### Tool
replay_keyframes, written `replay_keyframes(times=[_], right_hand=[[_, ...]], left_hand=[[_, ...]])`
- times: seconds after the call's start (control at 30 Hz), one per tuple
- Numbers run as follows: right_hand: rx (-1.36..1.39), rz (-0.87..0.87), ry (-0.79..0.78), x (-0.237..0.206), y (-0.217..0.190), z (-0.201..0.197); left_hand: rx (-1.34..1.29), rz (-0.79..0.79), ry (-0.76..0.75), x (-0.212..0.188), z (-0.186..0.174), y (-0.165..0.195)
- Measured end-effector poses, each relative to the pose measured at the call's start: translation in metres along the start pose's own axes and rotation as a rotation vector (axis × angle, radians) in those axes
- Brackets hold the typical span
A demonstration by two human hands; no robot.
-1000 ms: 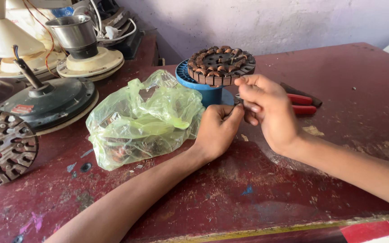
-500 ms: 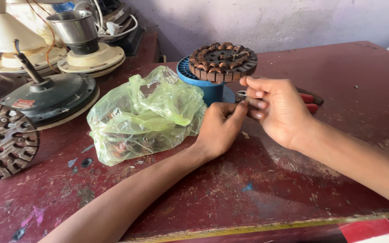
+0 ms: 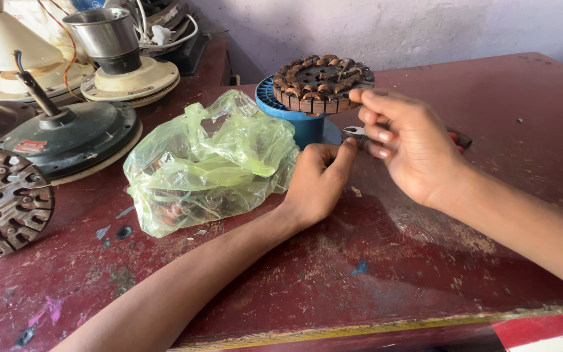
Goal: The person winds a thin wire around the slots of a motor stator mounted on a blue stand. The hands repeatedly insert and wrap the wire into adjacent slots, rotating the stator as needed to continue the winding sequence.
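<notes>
My left hand (image 3: 317,179) rests on the dark red table (image 3: 392,267), fingers curled shut and thumb raised. My right hand (image 3: 412,146) hovers just to its right, fingers bent, and its fingertips meet the left thumb. Whatever is pinched between them is too small to see. Just behind the hands, a copper-wound stator (image 3: 324,81) sits on a blue spool (image 3: 304,127). Pliers with red handles (image 3: 354,132) lie behind my right hand, mostly hidden by it.
A crumpled green plastic bag (image 3: 210,163) with small parts inside lies left of my left hand. Further left are a dark fan motor housing (image 3: 66,140), a slotted rotor disc (image 3: 4,195) and a cream fan base carrying a metal cup (image 3: 128,78).
My right hand has drawn slightly back to the right and its fingers have spread a little, while my left hand stays curled on the table. The view has shifted slightly.
</notes>
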State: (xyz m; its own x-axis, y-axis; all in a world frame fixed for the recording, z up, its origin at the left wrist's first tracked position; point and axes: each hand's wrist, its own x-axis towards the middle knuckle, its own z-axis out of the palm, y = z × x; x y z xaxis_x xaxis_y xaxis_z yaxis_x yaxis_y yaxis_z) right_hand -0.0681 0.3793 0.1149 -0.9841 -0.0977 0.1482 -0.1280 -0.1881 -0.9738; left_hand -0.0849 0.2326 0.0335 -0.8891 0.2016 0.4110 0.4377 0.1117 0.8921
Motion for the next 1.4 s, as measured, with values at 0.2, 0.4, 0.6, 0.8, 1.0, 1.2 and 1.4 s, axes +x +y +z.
replay_keyframes(times=[0.2, 0.4, 0.6, 0.8, 1.0, 1.2, 1.4], right_hand=[[-0.404, -0.305, -0.212, -0.002, 0.004, -0.001], [-0.726, -0.65, -0.448, -0.013, 0.022, -0.004], [-0.905, -0.772, -0.439, -0.019, 0.024, -0.006], [-0.951, -0.772, -0.443, -0.018, 0.027, -0.005], [-0.997, -0.786, -0.443, -0.02, 0.032, -0.005], [-1.007, -0.807, -0.452, -0.017, 0.031, -0.001], [-1.064, -0.803, -0.453, -0.014, 0.038, -0.001]], left_hand=[[0.016, 0.01, -0.001, 0.003, 0.002, -0.007], [-0.032, 0.176, -0.03, -0.004, 0.003, -0.019], [0.006, 0.198, -0.049, -0.008, 0.003, -0.017], [-0.017, 0.216, -0.1, -0.007, 0.005, -0.023], [0.014, 0.221, -0.084, -0.008, 0.006, -0.033], [0.041, 0.253, -0.069, -0.003, 0.005, -0.04], [0.026, 0.245, -0.086, -0.002, 0.004, -0.046]])
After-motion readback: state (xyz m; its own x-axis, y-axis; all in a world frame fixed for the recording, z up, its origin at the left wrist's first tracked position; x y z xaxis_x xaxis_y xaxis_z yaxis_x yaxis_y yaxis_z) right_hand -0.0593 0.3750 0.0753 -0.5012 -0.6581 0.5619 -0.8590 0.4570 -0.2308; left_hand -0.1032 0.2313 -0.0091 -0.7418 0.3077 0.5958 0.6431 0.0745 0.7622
